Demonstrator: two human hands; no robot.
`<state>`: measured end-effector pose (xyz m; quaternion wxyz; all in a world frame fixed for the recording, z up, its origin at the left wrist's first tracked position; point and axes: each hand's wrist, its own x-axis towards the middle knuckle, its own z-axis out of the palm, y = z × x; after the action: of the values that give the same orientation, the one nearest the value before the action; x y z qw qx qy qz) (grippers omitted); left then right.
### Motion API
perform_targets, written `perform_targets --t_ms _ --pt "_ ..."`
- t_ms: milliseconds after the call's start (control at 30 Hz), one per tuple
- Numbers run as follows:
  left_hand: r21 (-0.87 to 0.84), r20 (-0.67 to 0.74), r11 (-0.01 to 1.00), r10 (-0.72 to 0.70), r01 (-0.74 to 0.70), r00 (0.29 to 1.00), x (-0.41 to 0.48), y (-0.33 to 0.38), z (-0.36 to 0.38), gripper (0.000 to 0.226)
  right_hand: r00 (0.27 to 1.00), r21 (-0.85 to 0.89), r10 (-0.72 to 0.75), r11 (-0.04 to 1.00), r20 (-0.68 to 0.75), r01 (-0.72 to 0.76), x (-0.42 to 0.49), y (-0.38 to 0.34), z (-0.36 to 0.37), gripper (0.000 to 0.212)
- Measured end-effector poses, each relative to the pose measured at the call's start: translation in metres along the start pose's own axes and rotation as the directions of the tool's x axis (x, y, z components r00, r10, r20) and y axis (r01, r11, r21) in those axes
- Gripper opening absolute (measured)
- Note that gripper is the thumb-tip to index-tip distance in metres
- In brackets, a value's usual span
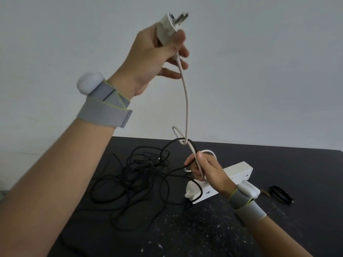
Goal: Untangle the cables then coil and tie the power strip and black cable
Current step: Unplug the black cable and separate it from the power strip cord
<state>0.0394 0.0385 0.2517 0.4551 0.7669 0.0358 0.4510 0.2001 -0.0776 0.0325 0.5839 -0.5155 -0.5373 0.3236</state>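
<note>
My left hand (pixel 154 54) is raised high and grips the white plug (pixel 169 27), prongs pointing up. The white cord (pixel 186 101) hangs down from the plug to my right hand (pixel 204 169), which pinches it just above the table. A loop of the black cable (pixel 141 175) crosses the white cord right above my right hand. Most of the black cable lies in a loose tangle on the black table (pixel 185 229). The white power strip (pixel 222 184) lies upside down behind my right hand, with a black strand draped over its near end.
A small black tie loop (pixel 280 194) lies on the table to the right of the power strip, with a small brown object (pixel 264 191) beside it. The table's far edge meets a plain pale wall (pixel 259 71). White specks dot the near tabletop.
</note>
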Motion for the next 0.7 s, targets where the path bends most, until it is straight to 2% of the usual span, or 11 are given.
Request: perform_targets --t_ms 167,233,333,367,467,567,633,700 --pt "-0.091 -0.086 0.996 -0.009 0.001 0.996 0.008 0.011 0.001 0.021 0.983 -0.075 -0.074 0.995 -0.167 0.062 -0.001 0.012 0.003 0.047" --pt "-0.142 -0.12 0.99 -0.01 -0.007 0.993 0.007 0.013 0.0 0.021 0.975 -0.165 -0.087 0.985 -0.205 0.054 0.0 0.015 0.002 0.033" --pt "-0.182 -0.163 0.983 -0.036 0.006 0.986 0.004 0.013 0.003 0.022 0.95 -0.39 -0.16 0.92 -0.27 0.044 0.002 0.012 0.004 0.006" --pt "-0.185 -0.17 0.983 -0.052 0.02 0.984 0.002 0.012 0.005 0.022 0.931 -0.445 -0.206 0.894 -0.3 0.055 0.002 0.006 0.006 0.009" --pt "-0.192 -0.139 0.979 -0.102 0.074 0.985 -0.002 0.008 0.015 0.022 0.86 -0.541 -0.391 0.824 -0.329 0.168 0.006 -0.023 0.017 0.036" --pt "-0.154 -0.077 0.98 -0.135 0.122 0.988 -0.008 0.001 0.027 0.02 0.836 -0.459 -0.442 0.847 -0.325 0.268 0.012 -0.062 0.029 0.031" --pt "-0.095 -0.046 0.985 -0.145 0.141 0.988 -0.012 -0.005 0.034 0.017 0.822 -0.489 -0.484 0.818 -0.299 0.304 0.013 -0.084 0.032 0.02" --pt "-0.026 -0.026 0.987 -0.158 0.158 0.987 -0.019 -0.015 0.04 0.016 0.829 -0.493 -0.48 0.816 -0.288 0.302 0.012 -0.1 0.031 0.023"
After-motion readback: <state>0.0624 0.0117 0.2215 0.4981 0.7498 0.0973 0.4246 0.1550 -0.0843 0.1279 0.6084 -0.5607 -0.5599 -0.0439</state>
